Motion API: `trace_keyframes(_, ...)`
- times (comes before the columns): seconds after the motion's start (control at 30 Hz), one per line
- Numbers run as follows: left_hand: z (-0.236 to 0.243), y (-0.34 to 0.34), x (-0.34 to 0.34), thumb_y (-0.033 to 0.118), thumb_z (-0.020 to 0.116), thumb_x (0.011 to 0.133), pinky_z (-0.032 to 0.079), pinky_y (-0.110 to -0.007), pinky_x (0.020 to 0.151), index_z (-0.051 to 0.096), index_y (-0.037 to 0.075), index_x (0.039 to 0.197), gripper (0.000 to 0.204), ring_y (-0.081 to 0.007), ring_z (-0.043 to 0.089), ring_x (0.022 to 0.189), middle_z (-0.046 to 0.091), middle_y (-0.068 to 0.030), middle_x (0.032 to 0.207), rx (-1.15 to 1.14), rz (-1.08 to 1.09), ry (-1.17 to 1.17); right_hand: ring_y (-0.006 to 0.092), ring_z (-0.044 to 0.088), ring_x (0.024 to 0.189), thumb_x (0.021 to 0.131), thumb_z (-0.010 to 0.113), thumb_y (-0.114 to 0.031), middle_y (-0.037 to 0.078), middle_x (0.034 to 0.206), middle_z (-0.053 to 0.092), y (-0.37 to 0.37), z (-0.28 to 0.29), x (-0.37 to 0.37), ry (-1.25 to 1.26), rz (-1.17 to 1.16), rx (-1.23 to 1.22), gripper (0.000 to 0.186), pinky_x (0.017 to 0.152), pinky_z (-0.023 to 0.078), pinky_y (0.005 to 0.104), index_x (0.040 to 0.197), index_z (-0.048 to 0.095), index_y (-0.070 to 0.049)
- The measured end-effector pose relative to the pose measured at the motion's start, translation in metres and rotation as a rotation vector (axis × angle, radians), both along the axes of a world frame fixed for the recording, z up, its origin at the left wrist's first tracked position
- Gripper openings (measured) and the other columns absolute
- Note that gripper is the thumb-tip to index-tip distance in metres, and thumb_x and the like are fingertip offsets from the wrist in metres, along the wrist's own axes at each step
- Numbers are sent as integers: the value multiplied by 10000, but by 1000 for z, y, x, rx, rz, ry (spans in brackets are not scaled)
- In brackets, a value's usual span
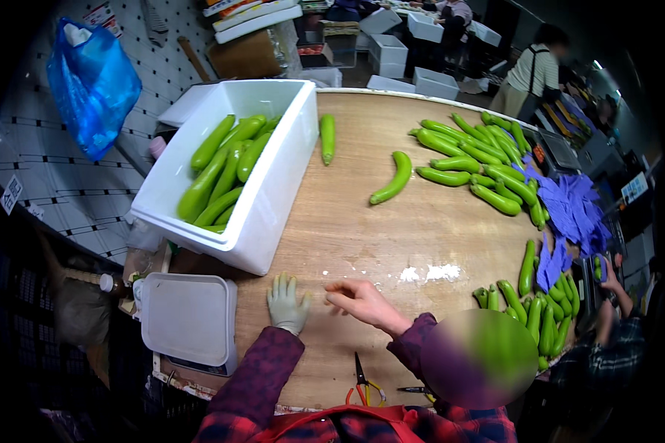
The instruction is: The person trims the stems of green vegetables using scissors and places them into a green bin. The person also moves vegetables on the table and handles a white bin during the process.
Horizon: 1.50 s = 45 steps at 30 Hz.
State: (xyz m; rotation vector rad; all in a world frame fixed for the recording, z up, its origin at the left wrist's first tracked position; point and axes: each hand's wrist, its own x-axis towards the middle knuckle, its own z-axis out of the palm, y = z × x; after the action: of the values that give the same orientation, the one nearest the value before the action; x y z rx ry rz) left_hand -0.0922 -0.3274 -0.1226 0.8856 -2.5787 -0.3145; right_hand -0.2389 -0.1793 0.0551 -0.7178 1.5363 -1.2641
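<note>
My left hand (287, 303), in a pale glove, rests on the wooden table with its fingers spread, just below the near corner of a white foam box (282, 177). Several long green eggplants (229, 166) lie in that box. Bare and slightly curved, my right hand (366, 301) hovers close beside the left, fingers apart and nothing visible in them. One green eggplant (327, 139) lies alongside the box, and a curved eggplant (394, 179) lies mid-table. By the near edge are orange-and-yellow-handled scissors (360, 384) and a second cutting tool (419, 390), partly hidden by my sleeve.
A flat-topped scale (188, 314) stands left of my arm. Heaps of eggplants (488, 151) and crumpled purple sheets (575, 210) cover the right side. A co-worker's hand (609, 277) is at the far right. A blue bag (92, 85) hangs upper left.
</note>
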Motion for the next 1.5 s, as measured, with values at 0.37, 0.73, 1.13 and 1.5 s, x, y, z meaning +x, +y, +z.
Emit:
trace_keyframes(0.37, 11, -1, 1, 359, 641, 814, 224, -545, 1096, 530, 26, 1259, 566, -383, 334, 1329, 435, -208, 1389, 93, -1, -50, 210, 690, 686, 845, 625, -350, 187, 866, 691, -59, -81, -142, 429, -183, 276, 437, 691, 532, 338, 1054, 657, 32)
trace_keyframes(0.73, 18, -7, -6, 287, 707, 767, 198, -555, 1102, 549, -11, 1205, 553, -415, 326, 1332, 414, -248, 1397, 230, -1, -128, 404, 638, 874, 802, 650, -380, 252, 905, 658, -281, -117, -271, 864, -532, 317, 408, 750, 506, 478, 880, 681, 20)
trace_keyframes(1.13, 16, -4, -2, 343, 683, 785, 192, -567, 1097, 568, -1, 1183, 538, -431, 342, 1312, 426, -254, 1384, 205, 18, -170, 298, 650, 984, 670, 721, -273, 147, 998, 687, -265, -110, -299, 925, -309, 559, 368, 827, 520, 392, 979, 700, -75)
trace_keyframes(1.5, 11, -1, -4, 289, 671, 771, 210, -550, 1091, 547, 4, 1200, 530, -412, 335, 1322, 412, -234, 1399, 127, -25, -99, 305, 680, 802, 625, 770, -540, 216, 868, 689, -92, -100, -319, 643, -571, 561, 687, 751, 533, 383, 973, 686, 46)
